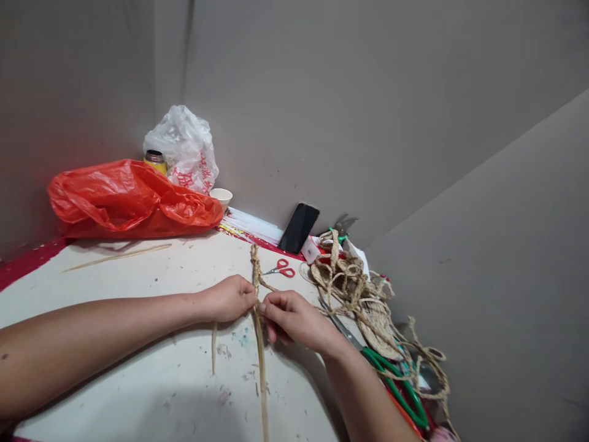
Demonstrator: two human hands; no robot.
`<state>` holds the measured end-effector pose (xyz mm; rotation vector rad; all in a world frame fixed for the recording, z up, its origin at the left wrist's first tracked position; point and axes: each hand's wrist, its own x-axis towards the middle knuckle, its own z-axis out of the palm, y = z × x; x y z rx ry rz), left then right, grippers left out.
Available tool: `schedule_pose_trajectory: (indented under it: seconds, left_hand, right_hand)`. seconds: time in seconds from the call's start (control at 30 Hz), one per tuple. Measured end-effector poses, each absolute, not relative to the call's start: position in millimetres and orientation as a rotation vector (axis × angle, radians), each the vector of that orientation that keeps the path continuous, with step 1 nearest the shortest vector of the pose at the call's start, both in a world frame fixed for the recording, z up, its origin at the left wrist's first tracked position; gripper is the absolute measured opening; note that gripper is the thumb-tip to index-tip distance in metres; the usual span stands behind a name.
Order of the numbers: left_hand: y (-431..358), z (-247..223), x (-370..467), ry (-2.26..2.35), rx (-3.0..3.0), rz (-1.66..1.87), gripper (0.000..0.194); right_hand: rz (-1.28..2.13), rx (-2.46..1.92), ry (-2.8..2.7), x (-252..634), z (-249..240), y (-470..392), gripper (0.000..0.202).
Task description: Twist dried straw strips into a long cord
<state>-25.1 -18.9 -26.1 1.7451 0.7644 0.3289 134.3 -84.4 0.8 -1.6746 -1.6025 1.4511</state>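
Observation:
A tan braid of straw-like fibre (255, 264) stands out above my two hands, with long loose strands (262, 374) trailing below them toward the near edge. My left hand (234, 299) is closed, pinching the braid from its left side. On the right, my right hand (289, 316) pinches the strands with thumb and forefinger, just below the left fingertips. Another strand (214, 348) hangs down under my left hand. Small red-handled scissors (281, 268) lie just beyond my right hand. The exact grip between the fingertips is partly hidden.
A heap of braided cord (350, 282) and large green-handled scissors (396, 374) lie to the right. A phone (299, 228) leans at the back wall. At the back left are a red plastic bag (115, 199), a white bag (184, 141) and a cup (221, 196).

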Motion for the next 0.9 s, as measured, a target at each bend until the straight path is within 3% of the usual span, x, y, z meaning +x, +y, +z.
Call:
schedule_pose_trajectory:
  seconds: [0.17,0.43,0.77,0.9]
  left_hand:
    - [-25,-21,-24,0.756,1.684,0.361,0.022]
    - [-29,-23,-22,0.755,1.492,0.390,0.023]
    - [-34,-16,-23,0.833,1.216,0.343,0.019]
    - [-32,-18,-22,0.809,1.220,0.345,0.013]
  right_hand:
    - [1.489,-1.723,-1.477,116,2,-89,0.025]
    - [1.245,-1.822,-1.581,106,-8,-97,0.028]
    - [0.503,-1.896,-2.104,95,4,-110,0.026]
    - [1.004,-1.597,-2.289,102,27,-120,0.027]
